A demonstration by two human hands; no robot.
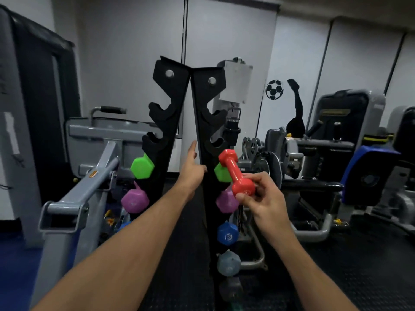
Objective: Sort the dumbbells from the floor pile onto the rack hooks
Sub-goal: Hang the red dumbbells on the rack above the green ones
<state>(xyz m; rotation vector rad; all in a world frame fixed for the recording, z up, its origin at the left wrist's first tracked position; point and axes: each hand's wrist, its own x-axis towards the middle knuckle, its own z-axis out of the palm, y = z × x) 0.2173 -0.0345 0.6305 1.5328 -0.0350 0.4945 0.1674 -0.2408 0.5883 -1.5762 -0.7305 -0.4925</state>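
The right hand (262, 198) pinched the red dumbbell (237, 173) beside the rack (202, 113). The left hand (190, 171) reached out flat, fingers straight, holding nothing. Next, I think, lift it onto the empty hook (216, 142) just above.

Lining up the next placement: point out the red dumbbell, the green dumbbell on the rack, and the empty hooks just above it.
red dumbbell (236, 173), head view, on its handle.
green dumbbell (142, 166), head view, on its left hexagonal head.
empty hooks (153, 140), head view, on the left upright's lowest free hook.
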